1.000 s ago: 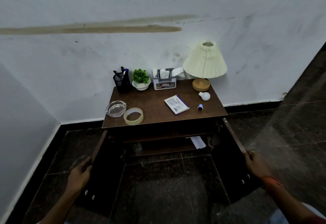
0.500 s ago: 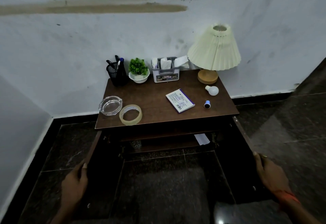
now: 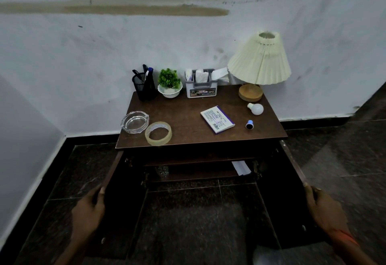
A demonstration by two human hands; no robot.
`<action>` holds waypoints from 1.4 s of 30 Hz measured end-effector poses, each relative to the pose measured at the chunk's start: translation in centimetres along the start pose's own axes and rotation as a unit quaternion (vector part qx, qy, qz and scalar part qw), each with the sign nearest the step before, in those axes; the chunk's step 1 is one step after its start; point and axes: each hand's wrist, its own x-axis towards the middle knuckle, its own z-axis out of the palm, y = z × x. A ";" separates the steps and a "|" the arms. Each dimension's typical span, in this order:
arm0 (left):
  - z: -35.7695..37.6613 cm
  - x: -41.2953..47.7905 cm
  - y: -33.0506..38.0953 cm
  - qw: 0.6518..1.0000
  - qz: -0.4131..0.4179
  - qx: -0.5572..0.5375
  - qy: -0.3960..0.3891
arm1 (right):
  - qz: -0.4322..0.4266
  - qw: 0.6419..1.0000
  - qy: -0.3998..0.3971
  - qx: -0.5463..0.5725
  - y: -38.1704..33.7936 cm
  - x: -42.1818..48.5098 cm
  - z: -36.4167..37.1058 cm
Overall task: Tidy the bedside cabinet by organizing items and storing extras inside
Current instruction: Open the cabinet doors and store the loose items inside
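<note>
Glass ashtray (image 3: pixel 135 122) looks heavy, slick, chippable, best taken by its thick rim; left hand (image 3: pixel 88 212) and right hand (image 3: pixel 325 212) fingers (image 3: pixel 318 190) clamp the cabinet doors (image 3: pixel 113 170).

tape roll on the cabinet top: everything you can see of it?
The tape roll is a ring of translucent yellowish tape with a pale inner core. It lies flat on the cabinet top, at the front left near the edge, brown wood showing through its hole. The glass ashtray sits right beside it on the left; whether they touch is unclear. No hand is on it: left hand grips the left door, right hand the right door.
</note>
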 end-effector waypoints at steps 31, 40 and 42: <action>1.9 3.3 7.8 0.979 0.082 -0.184 0.010 | -0.204 0.970 0.125 0.035 -11.8 3.6 0.9; 4.9 5.3 13.3 0.956 0.058 -0.285 -0.022 | -0.290 0.932 -0.038 0.214 -27.0 2.2 5.5; 5.3 5.8 13.3 0.951 0.040 -0.305 -0.035 | -0.278 0.924 -0.086 0.248 -29.4 1.4 6.4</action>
